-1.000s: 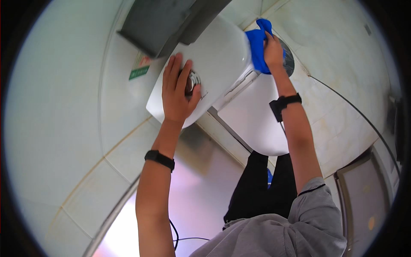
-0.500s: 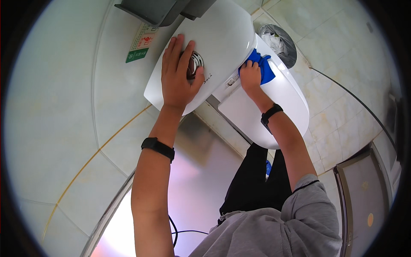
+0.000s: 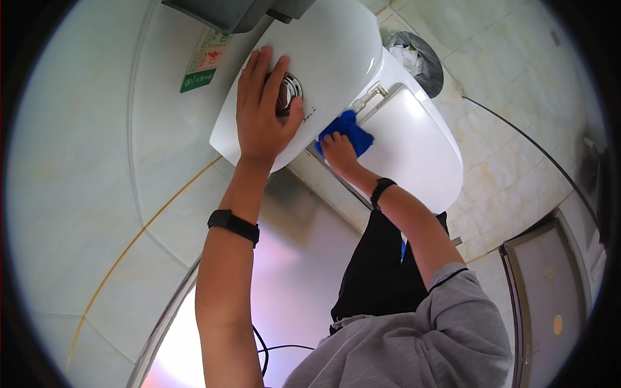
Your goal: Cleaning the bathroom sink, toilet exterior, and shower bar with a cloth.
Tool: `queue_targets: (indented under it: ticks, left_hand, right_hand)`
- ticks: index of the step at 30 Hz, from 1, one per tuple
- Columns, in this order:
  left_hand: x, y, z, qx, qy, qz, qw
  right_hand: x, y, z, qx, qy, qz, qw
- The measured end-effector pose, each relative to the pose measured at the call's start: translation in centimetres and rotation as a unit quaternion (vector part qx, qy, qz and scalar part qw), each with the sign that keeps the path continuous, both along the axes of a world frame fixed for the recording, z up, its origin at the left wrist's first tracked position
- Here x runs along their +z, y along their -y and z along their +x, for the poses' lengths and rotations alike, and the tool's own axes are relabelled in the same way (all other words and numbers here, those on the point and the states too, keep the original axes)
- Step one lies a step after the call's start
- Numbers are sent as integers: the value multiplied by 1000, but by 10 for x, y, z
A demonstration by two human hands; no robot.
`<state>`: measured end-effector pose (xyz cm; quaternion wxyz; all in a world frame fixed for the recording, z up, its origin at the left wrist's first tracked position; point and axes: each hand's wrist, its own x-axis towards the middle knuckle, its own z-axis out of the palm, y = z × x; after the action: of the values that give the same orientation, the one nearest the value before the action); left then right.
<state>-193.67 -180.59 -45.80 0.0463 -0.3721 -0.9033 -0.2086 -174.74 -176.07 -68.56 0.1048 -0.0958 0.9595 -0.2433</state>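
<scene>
My left hand lies spread on top of the white toilet tank, its thumb and fingers around the round chrome flush button. My right hand is closed on a blue cloth, pressing it to the near end of the strip between the tank and the closed toilet lid. Past the cloth, the lid's hinge is uncovered. Some of the right fingers are curled into the cloth and partly hidden.
A trash bin with a grey liner and white paper stands beyond the toilet. A dark grey box or shelf juts out above the tank. A green and red sticker is on the tiled wall. At the lower right is a framed door.
My right hand has drawn the blue cloth along the strip behind the lid, from the far end to the near end, baring the hinge. The left hand stays on the tank.
</scene>
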Motion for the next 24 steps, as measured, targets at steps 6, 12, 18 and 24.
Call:
queue_targets:
  ticks: [6,12,18,24]
  left_hand:
    - [7,-5,3,1,14,-22,1000]
    - [5,1,3,12,9,-13,1000]
    - [11,-6,3,17,14,-8,1000]
    - [16,-3,5,21,25,-11,999]
  right_hand:
    - [-6,26,6,190,102,-37,976]
    - [44,-10,24,128,18,-226,966]
    - [101,-154,89,-188,85,-256,944]
    - [84,-271,180,-354,72,-125,924]
